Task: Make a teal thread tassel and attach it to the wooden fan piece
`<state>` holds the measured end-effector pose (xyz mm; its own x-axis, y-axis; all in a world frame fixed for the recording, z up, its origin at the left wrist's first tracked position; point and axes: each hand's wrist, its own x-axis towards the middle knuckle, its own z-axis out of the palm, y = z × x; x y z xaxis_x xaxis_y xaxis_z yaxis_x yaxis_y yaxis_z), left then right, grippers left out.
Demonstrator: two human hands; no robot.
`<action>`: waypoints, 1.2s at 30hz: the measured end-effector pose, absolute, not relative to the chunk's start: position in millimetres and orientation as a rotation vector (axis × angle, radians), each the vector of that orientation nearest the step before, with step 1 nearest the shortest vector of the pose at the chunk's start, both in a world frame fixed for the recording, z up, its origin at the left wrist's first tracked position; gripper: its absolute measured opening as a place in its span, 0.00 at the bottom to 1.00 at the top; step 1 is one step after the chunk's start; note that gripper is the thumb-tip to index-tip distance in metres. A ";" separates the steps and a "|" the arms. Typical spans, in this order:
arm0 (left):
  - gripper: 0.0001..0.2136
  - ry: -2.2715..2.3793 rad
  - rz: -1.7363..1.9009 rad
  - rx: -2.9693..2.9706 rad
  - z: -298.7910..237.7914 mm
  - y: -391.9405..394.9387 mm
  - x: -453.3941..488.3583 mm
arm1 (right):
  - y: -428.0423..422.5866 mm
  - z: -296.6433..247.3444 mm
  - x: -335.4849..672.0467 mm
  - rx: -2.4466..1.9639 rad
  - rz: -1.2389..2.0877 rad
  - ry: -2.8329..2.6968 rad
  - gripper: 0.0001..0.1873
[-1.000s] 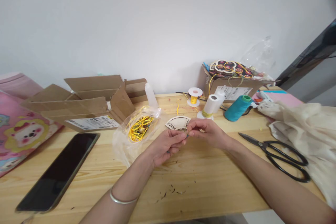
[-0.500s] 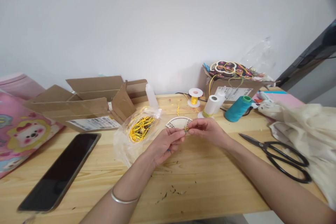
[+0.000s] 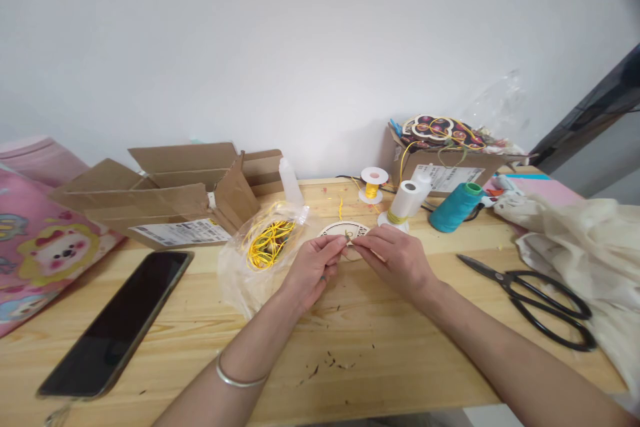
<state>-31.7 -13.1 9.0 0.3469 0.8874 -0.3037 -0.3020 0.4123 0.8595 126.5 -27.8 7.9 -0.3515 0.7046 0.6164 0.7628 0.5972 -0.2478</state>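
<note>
My left hand (image 3: 315, 270) and my right hand (image 3: 397, 257) meet over the middle of the wooden table, fingertips almost touching. Both pinch a thin olive-green cord (image 3: 349, 235), which forms a small loop between them. Just behind the fingers lies a pale wooden fan-shaped piece (image 3: 340, 227) with cut-out lattice ends; my hands hide its lower part. To the left is a clear plastic bag (image 3: 237, 280) holding yellow cord (image 3: 267, 247). A spool of yellow cord (image 3: 371, 191) and a white spool with olive cord (image 3: 406, 201) stand behind my right hand.
Black-handled scissors (image 3: 525, 287) lie at right beside cream cloth (image 3: 590, 260). A teal thread cone (image 3: 456, 207) stands behind them. At left are a phone (image 3: 115, 323), an open cardboard box (image 3: 145, 207) and a pink bag (image 3: 45, 247). A filled box (image 3: 450, 170) sits back right.
My right hand has turned over, its back now facing up and its fingers pointing left at the cord. The cord's loop now stands up between the fingertips.
</note>
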 end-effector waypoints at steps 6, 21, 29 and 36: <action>0.10 1.085 1.035 1.044 7.2 -15.5 -28.1 | -34.0 15.4 122.0 -1.193 -0.402 -2.224 0.09; 0.12 0.922 0.936 0.860 7.4 -15.8 -30.2 | -31.9 15.6 122.5 -1.220 -0.210 -2.162 0.10; 0.11 0.843 0.925 0.727 6.8 -14.1 -29.7 | -31.3 8.7 124.0 -1.192 -0.131 -2.058 0.10; 0.10 0.809 0.900 0.720 7.1 -13.8 -30.2 | -30.7 7.7 122.9 -1.192 -0.035 -2.015 0.11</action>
